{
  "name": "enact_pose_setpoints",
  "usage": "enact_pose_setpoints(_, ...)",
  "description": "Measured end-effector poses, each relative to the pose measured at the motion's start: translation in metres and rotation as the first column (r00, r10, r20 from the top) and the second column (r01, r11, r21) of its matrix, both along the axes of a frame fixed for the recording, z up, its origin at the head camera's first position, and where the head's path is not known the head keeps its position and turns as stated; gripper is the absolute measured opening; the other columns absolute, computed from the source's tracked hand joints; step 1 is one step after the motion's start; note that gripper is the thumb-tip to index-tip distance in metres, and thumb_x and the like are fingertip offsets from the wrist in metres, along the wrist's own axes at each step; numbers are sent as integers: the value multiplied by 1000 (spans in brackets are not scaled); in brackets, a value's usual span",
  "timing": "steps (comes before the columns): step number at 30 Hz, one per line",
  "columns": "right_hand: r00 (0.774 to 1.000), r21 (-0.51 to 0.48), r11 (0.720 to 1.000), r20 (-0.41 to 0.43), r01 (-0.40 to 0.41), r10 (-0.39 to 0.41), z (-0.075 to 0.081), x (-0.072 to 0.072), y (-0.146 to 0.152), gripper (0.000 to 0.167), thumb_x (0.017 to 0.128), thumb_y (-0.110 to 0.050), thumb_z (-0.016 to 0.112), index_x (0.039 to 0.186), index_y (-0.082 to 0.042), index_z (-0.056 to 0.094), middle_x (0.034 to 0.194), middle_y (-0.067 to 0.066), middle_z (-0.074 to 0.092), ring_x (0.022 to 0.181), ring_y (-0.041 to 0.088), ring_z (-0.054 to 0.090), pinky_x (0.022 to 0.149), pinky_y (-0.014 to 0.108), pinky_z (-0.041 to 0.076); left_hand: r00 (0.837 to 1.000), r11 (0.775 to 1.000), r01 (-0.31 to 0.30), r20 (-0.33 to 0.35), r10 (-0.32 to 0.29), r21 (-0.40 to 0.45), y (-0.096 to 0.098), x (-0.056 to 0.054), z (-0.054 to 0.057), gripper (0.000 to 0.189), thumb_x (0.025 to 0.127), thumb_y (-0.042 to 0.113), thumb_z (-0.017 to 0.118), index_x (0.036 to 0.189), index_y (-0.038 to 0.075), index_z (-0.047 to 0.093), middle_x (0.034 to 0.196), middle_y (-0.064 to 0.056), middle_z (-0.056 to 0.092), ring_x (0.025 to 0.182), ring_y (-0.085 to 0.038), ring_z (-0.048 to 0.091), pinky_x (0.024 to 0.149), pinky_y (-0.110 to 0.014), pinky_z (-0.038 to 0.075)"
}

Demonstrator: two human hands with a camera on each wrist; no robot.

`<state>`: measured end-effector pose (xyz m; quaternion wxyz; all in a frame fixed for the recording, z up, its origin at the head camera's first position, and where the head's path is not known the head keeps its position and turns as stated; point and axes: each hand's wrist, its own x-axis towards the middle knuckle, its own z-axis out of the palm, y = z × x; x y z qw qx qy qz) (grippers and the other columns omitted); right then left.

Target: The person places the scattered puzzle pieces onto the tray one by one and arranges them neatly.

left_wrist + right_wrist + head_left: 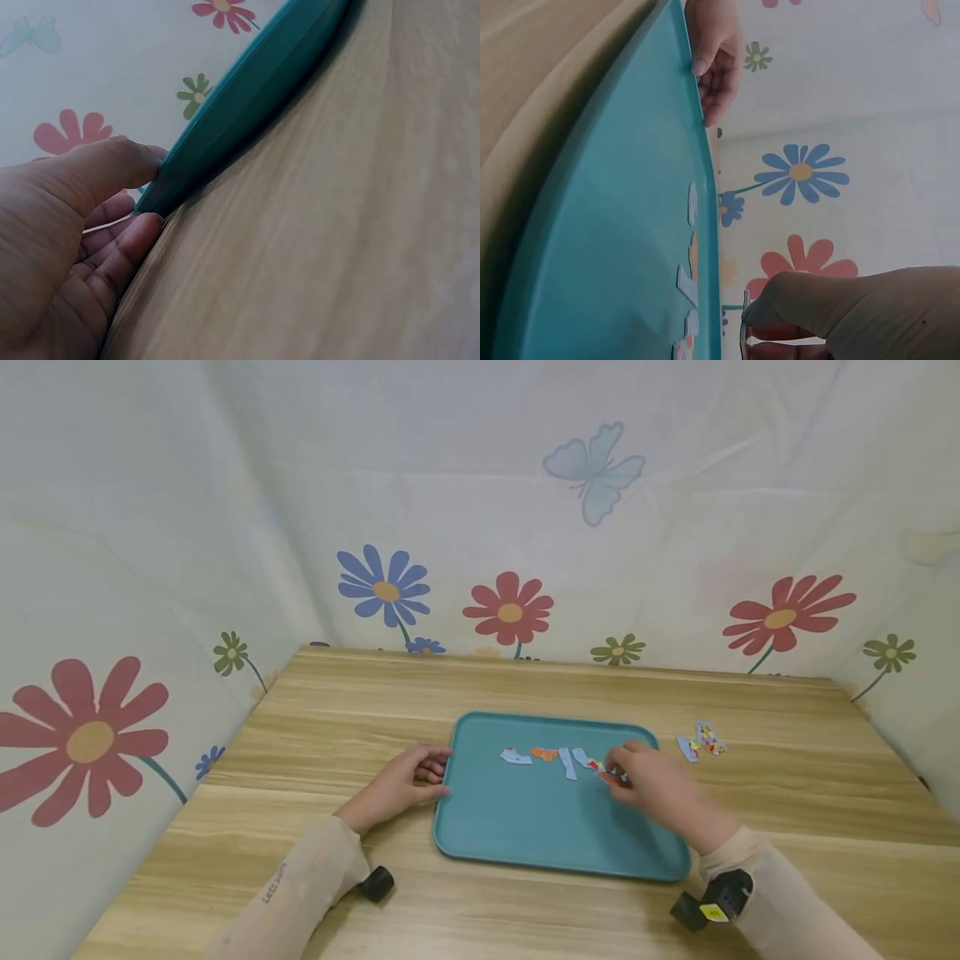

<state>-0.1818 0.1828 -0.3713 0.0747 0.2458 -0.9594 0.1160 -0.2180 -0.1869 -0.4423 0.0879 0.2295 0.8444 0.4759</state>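
Evidently, only part of the work had been done; on the tray (510, 822), set mid-tabletop (375, 697), a loose row was laid across the far half; nearest the left edge a pale piece (516, 757) was seen, then an orange piece (544, 754), then a blue strip (567, 763), slightly slanted, with a second blue piece (581, 758) just beside it; more red and orange was glimpsed at the tips of the right hand (663, 787), partly hidden, so the count there could not be told.

By the right hand a thin piece (744, 337) was pinched between thumb and fingers; it was seen only edge-on, so its print could not be read; by the left hand (397, 783) the tray's left edge was touched, with thumb and forefinger set apart along it and the other fingers loosely bent.

Off the tray, just beyond its far right corner, a blue-edged piece (686, 748) and a speckled piece (709, 738) were left on the tabletop, close together; these, with the held one, were judged to be outstanding; the row was not joined throughout, a gap being left between the pale piece and the orange piece, so the work was taken as unfinished.
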Motion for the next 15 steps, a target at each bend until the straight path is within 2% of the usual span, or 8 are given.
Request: enact_pose_setpoints(15,998,-30,998,-35,-59,58,-15,4,-36,11,81,-14,74,81,-9,64,73,0,54,62,6,47,53,18,40,1000,1000,0,2,0,2,0,0,0,55,87,12,72,134,-3,48,115,-18,55,101,-23,57,87,-29,52)
